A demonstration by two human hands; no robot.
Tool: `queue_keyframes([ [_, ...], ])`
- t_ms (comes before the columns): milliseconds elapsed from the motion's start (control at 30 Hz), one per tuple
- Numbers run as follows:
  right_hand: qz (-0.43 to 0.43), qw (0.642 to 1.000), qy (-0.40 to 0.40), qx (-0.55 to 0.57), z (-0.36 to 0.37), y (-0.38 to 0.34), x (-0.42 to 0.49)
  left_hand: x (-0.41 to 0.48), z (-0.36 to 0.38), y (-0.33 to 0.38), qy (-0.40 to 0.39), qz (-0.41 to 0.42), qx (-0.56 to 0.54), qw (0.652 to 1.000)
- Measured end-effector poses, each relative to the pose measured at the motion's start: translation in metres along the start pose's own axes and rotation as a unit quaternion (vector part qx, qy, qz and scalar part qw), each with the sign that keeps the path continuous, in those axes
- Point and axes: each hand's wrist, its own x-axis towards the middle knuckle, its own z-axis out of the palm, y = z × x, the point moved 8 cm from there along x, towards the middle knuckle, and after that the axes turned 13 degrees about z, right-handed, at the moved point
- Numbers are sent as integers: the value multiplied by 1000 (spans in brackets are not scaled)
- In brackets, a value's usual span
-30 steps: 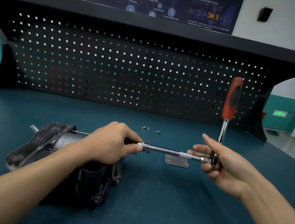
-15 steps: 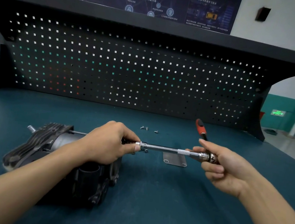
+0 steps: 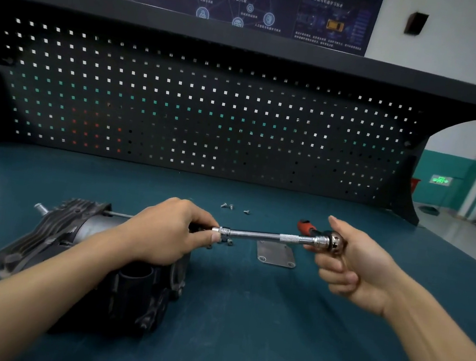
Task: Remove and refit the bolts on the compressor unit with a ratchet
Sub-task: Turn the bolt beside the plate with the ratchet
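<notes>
Currently the left hand pinches the extension bar at the compressor unit; the right hand grips the ratchet head, handle toward 11 o'clock. Keep the bar square.

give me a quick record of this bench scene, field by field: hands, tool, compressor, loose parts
left hand: pinches the socket end of the extension bar, at the compressor
right hand: holds the ratchet by its head; red handle points away
loose bolts: on the bench, behind the bar
plate: flat on the bench, below the bar
</notes>
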Motion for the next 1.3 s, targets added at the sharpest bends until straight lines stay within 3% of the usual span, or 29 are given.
queue_keyframes([
  [300,-75,994,-56,-56,-3,-13,-16,1,5,4,-60,22,67,996],
  [533,-142,978,-102,-116,2,-22,-30,2,6,3,-57,21,49,997],
  [1000,-181,934,-51,-305,7,-19,-33,2,3,-1,-17,12,15,1000],
  [1300,-169,949,-32,-265,3,-20,-27,2,3,1,-25,4,13,1000],
])
